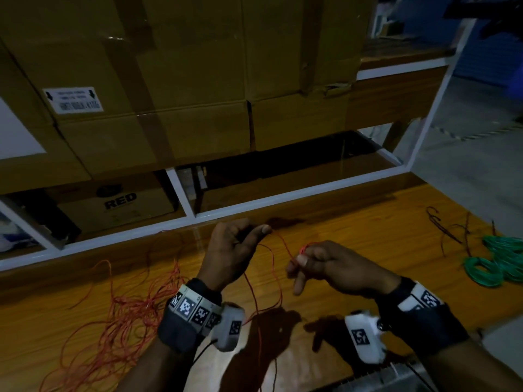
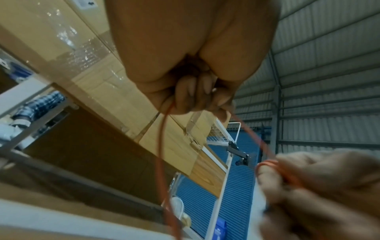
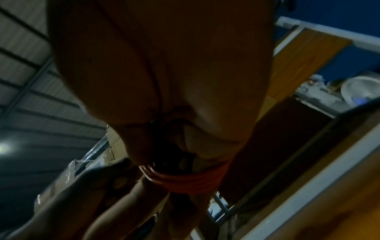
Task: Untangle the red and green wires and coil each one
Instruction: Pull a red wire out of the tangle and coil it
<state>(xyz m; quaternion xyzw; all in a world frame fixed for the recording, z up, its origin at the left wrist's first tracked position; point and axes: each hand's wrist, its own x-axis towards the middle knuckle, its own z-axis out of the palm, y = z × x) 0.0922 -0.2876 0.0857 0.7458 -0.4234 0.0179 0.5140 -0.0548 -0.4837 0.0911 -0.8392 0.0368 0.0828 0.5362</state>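
A long red wire (image 1: 124, 315) lies in a loose tangle on the wooden table (image 1: 368, 233) at the left, and a strand of it rises to both hands. My left hand (image 1: 240, 244) is raised above the table, its curled fingers (image 2: 195, 95) pinching the strand. My right hand (image 1: 317, 264) grips a small coil of red wire (image 3: 185, 181), several turns wound round its fingers. Between the hands runs a short stretch of red wire (image 2: 252, 134). The green wire (image 1: 498, 261) lies coiled in bundles at the table's right edge.
Large cardboard boxes (image 1: 169, 80) stand on a white-framed shelf (image 1: 198, 213) just behind the table. Several dark wire scraps (image 1: 447, 230) lie near the green coils. The table's right edge drops to a grey floor (image 1: 467, 165).
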